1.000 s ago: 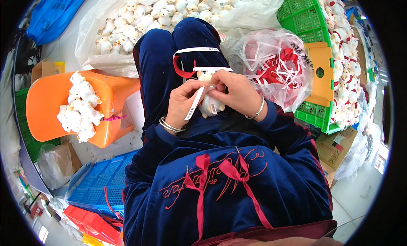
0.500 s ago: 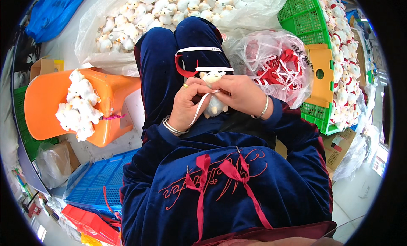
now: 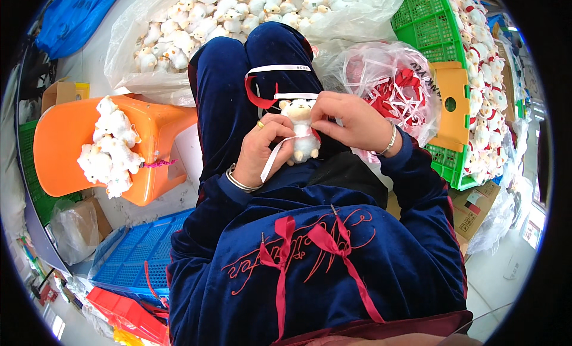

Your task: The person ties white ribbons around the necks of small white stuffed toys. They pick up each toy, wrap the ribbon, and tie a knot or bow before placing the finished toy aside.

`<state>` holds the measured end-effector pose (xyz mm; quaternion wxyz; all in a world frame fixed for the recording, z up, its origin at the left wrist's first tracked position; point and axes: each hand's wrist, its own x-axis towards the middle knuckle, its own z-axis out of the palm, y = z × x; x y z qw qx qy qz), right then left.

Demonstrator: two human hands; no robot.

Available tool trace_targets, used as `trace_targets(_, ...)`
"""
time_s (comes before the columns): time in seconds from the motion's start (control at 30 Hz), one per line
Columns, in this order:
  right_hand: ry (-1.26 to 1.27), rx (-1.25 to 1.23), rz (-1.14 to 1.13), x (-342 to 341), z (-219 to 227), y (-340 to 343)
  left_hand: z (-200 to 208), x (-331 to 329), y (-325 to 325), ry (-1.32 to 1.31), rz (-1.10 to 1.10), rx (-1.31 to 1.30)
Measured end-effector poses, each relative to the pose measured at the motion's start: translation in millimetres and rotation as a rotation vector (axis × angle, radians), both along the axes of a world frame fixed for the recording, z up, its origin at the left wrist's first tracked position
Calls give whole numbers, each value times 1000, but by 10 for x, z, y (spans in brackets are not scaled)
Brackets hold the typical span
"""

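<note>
A strip of floor parts the velvety trousers (image 3: 217, 90) from the rounded edge of an orange plastic chair (image 3: 56, 152). On the lap is one fluffy toy (image 3: 306, 148), a flat ribbon (image 3: 275, 160) across its belly. The left hand (image 3: 265, 144) has its fingers grasping ribbon against toy; the right hand's (image 3: 353, 122) fingers bend beside it, their hold unclear. Two pale strips (image 3: 280, 69) lie beyond.

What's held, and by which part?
The plush toy, by its side, in the left hand, a white ribbon trailing from that grip. Whether the right hand, at the toy's other side, grips anything cannot be told.
</note>
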<state>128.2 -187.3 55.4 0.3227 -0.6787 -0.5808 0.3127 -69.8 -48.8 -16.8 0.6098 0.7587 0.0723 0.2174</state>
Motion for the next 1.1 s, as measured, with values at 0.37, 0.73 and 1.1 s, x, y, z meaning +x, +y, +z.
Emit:
trace_targets(0.37, -1, -55, 39, -81, 38, -42, 21, 5, -1, 26, 5, -44)
trace_targets(0.73, 19, -58, -163, -198, -151, -92, -14, 14, -17, 9, 0, -75)
trace_targets(1.1, -1, -161, -152, -250, -83, -2, 25, -6, -20, 26, -25, 0)
